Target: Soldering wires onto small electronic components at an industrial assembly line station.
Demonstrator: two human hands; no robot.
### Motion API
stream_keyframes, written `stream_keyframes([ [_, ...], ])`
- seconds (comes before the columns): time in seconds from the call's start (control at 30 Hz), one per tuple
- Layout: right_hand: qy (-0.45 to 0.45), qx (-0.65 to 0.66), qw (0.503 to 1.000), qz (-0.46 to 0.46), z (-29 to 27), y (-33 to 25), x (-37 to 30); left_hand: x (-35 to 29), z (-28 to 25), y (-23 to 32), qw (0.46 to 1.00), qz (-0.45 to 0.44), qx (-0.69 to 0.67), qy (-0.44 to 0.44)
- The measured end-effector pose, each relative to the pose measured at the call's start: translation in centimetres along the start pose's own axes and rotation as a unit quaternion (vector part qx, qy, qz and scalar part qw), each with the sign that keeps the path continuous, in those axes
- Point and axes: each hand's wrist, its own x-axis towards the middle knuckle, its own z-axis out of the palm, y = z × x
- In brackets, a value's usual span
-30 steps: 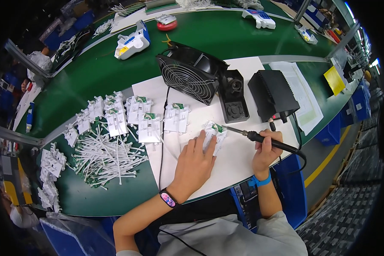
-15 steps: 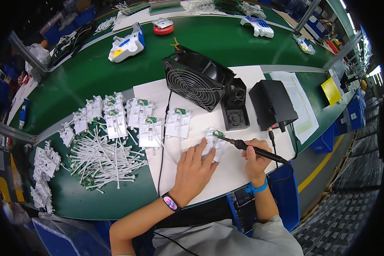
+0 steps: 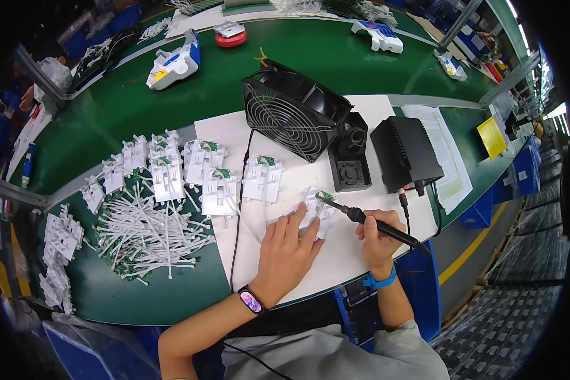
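My right hand (image 3: 381,240) is closed around the handle of a black soldering iron (image 3: 389,232). The iron's tip meets a small green circuit board (image 3: 323,196) at the top of a white plastic housing (image 3: 318,216). Across that housing's left side lie the stretched fingers of my left hand (image 3: 287,250), pressing it against the white sheet (image 3: 291,278). Just beyond my left hand are similar white housings with green boards (image 3: 261,179), in a cluster reaching left. A heap of white cable bundles with small green boards (image 3: 152,234) lies farther left.
A black fan (image 3: 291,114) stands beyond the workpiece, beside a black soldering iron stand (image 3: 350,164). The iron's black power unit (image 3: 408,155) is at the right, near papers (image 3: 446,158). More white housings (image 3: 62,237) sit at the far left. Blue-and-white casings (image 3: 177,62) lie behind.
The view has shifted slightly, so things at the left appear farther left. Both hands stay almost where they were, the soldering iron still at the circuit board.
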Motion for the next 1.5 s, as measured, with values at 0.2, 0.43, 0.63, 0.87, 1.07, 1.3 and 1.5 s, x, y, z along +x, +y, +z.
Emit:
stream_keyframes([
  [0.2, 0.032, 0.012, 0.999, 0.023, 0.0, -0.3, -0.1, -0.1, 0.0, -0.1, 1.000, 0.000, -0.003, 0.001],
  [0.43, 0.103, 0.043, 0.993, 0.027, 0.0, -0.1, 0.0, -0.1, 0.0, -0.1, 1.000, -0.001, -0.002, -0.002],
  [0.63, 0.106, 0.012, 0.994, 0.014, 0.1, 0.1, 0.3, -0.1, 0.0, -0.2, 1.000, 0.000, -0.008, -0.002],
  [0.87, 0.098, -0.003, 0.995, 0.009, -0.2, 0.1, 0.1, 0.0, 0.1, -0.2, 1.000, 0.002, -0.011, -0.001],
  [1.07, 0.108, -0.021, 0.994, -0.003, -0.1, -0.4, 0.0, 0.1, -0.1, -0.1, 1.000, 0.001, -0.010, -0.002],
  [1.3, 0.102, -0.012, 0.994, -0.021, -0.2, 0.3, -0.1, 0.1, -0.1, -0.1, 1.000, -0.001, -0.014, 0.000],
  [1.5, 0.216, 0.023, 0.976, -0.028, -0.2, -0.1, 0.7, 0.0, -0.3, -0.3, 1.000, 0.000, -0.024, 0.005],
])
